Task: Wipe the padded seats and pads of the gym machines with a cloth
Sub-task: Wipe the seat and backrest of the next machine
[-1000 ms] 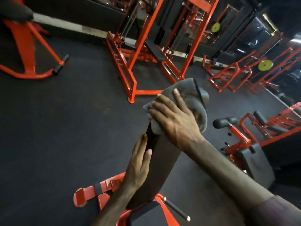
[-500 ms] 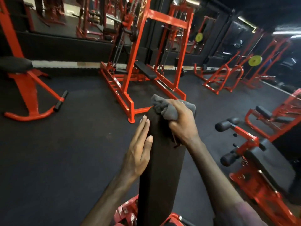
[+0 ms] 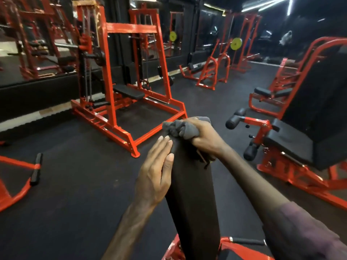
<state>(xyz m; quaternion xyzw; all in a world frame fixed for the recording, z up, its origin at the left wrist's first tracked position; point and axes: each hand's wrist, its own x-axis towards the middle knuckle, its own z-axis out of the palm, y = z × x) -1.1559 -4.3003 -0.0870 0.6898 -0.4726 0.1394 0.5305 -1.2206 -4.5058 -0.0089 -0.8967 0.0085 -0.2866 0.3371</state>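
**Inspector:** What is recorded for the left hand (image 3: 155,171)?

**Assistant:** It is laid flat against the left edge of the upright back pad (image 3: 191,199), fingers straight and together, nothing gripped. The palm is judged to be placed there as a brace, so that the pad is kept from swinging while pressure is applied from the other side.

**Inspector:** And to the right of that hand?

**Assistant:** The pad's top end is found just beyond the left fingertips. The grey cloth (image 3: 175,129) is bunched over that top end, touching it. The right hand (image 3: 203,136) is closed tightly around the cloth, with folds squeezed out on its left side. The bunching is judged to give a thick wad for rubbing the rounded top rim.

**Inspector:** Progress?

**Assistant:** The top edge of this pad is taken to be the part in hand. Whether the long face below both hands has been wiped cannot be told.

**Inspector:** Anything further right?

**Assistant:** A red-framed machine with a black padded seat (image 3: 293,141) is noted well apart from the right hand, untouched. It is presumed to be awaiting the cloth.
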